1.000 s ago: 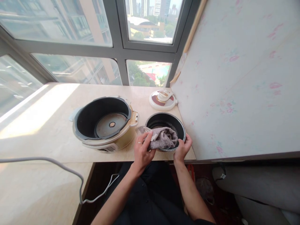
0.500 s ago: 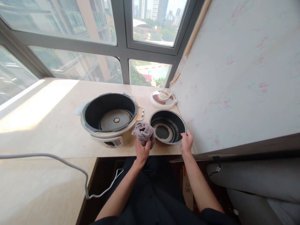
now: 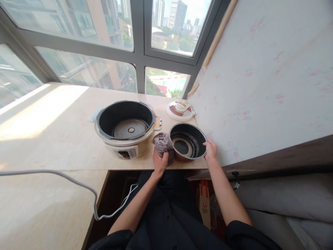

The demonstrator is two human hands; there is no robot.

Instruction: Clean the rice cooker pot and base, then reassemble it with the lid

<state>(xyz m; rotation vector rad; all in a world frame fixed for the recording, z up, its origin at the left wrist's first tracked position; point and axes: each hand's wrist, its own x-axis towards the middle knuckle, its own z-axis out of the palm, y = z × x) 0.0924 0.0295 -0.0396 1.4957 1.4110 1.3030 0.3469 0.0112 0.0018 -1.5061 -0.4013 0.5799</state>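
Where sunlight stripes the table [image 3: 54, 144], a grey cord [image 3: 52, 172] runs along the front and droops in a loop past the edge; a forearm catching that loop could tug whatever it is joined to, though its ends cannot be traced.

Next stands the cooker [image 3: 118, 118], upright and lidless, its inside dark, with a dull metal plate and a small round centre, its cream body carrying a panel [image 3: 127, 153] at the front.

Just right of it, the left hand [image 3: 159, 162] is closed around a bunched, speckled grey-brown cloth [image 3: 163, 141] beside the pot; a loose fold could catch on the rim and drag it.

Behind, near the wall [image 3: 249, 86], lies the lid [image 3: 180, 110], white and reddish-brown, knob up.

The pot [image 3: 192, 131] sits near the table's front edge, black inside, with a pale ring on its floor and whitish speckles up the side. The right hand [image 3: 211, 150] is partly curled, gripping its right rim; a slack hold or downward push there might tip it.
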